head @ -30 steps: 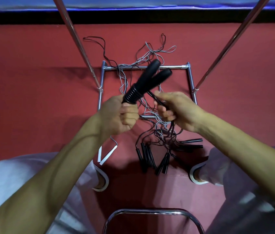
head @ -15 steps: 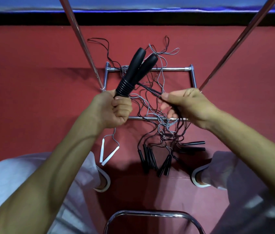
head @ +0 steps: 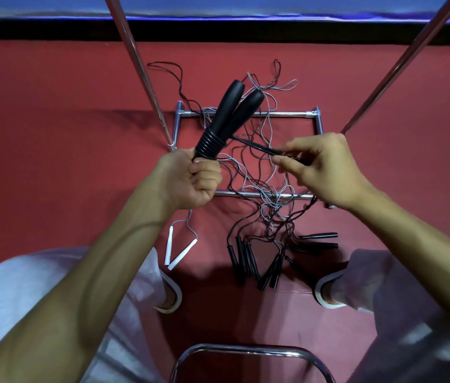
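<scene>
My left hand (head: 190, 181) grips the ribbed ends of two black skipping-rope handles (head: 229, 117), which point up and away, side by side. A black cord (head: 251, 143) runs from the handles rightward to my right hand (head: 320, 167), which pinches it between thumb and fingers. Below both hands a tangle of black and grey cords (head: 268, 189) hangs over a chrome bar.
A chrome frame (head: 245, 114) stands on the red floor, with two slanted chrome poles (head: 141, 76) rising from it. Several black handles (head: 248, 258) and two white handles (head: 175, 251) lie on the floor between my feet. A chrome chair rail (head: 245, 351) curves at the bottom.
My left hand tilted the two black handles more upright and shifted left. My right hand moved right, drawing the black cord out taut from the handles.
</scene>
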`<state>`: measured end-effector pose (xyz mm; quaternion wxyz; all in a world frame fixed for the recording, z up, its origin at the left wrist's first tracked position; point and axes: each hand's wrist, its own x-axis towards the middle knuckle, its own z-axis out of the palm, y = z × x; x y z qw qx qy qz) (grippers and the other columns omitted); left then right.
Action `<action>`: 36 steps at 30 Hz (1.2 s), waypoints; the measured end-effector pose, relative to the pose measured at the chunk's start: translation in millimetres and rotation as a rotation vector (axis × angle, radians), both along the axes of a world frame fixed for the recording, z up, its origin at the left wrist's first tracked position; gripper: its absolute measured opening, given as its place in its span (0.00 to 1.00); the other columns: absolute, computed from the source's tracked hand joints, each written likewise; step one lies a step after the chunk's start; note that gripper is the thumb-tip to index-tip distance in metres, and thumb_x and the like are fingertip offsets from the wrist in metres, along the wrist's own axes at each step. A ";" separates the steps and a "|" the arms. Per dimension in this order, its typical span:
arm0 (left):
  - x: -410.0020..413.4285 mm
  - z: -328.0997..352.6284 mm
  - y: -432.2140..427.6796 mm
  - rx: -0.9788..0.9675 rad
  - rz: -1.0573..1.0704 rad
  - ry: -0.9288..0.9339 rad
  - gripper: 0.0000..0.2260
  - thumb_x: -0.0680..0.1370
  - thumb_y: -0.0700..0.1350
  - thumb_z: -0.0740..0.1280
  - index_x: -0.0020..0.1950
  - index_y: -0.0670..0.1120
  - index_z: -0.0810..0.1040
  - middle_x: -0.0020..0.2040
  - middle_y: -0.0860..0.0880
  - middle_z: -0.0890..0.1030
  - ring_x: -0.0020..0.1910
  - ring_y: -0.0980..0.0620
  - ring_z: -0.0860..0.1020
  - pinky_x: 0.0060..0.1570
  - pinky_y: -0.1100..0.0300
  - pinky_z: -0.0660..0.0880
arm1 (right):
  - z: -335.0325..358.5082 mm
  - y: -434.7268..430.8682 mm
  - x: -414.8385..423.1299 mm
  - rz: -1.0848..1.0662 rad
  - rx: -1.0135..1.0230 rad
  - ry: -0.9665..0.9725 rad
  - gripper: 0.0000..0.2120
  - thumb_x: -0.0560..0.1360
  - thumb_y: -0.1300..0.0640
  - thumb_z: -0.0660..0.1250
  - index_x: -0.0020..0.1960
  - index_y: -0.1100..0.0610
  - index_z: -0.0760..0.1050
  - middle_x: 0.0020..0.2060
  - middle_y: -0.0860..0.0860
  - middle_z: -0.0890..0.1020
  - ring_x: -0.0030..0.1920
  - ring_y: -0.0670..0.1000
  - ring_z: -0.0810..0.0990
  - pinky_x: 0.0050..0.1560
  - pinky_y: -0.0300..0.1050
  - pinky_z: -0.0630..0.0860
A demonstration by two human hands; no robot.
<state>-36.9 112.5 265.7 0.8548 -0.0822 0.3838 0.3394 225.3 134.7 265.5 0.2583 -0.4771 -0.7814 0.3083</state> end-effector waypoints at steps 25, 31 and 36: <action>4.6 -1.5 -1.9 -0.093 0.147 0.013 0.20 0.82 0.42 0.51 0.29 0.47 0.62 0.22 0.53 0.60 0.16 0.55 0.58 0.15 0.62 0.53 | 5.7 0.1 0.1 0.050 -0.290 0.007 0.13 0.83 0.56 0.65 0.46 0.63 0.83 0.35 0.53 0.87 0.32 0.50 0.85 0.39 0.50 0.84; 10.5 1.2 -3.1 -0.107 0.203 0.062 0.19 0.82 0.41 0.51 0.30 0.47 0.61 0.22 0.53 0.59 0.16 0.55 0.57 0.15 0.64 0.52 | 18.1 -0.7 -11.0 -0.010 -1.222 0.606 0.13 0.79 0.56 0.63 0.41 0.58 0.82 0.31 0.52 0.80 0.29 0.48 0.79 0.30 0.37 0.78; 18.0 -6.1 -2.3 -0.083 0.242 0.128 0.20 0.84 0.43 0.50 0.31 0.48 0.60 0.20 0.53 0.59 0.15 0.56 0.57 0.14 0.64 0.53 | 15.1 -1.6 -17.2 -0.018 -1.072 0.508 0.16 0.84 0.60 0.58 0.43 0.63 0.78 0.26 0.55 0.78 0.22 0.49 0.66 0.20 0.35 0.62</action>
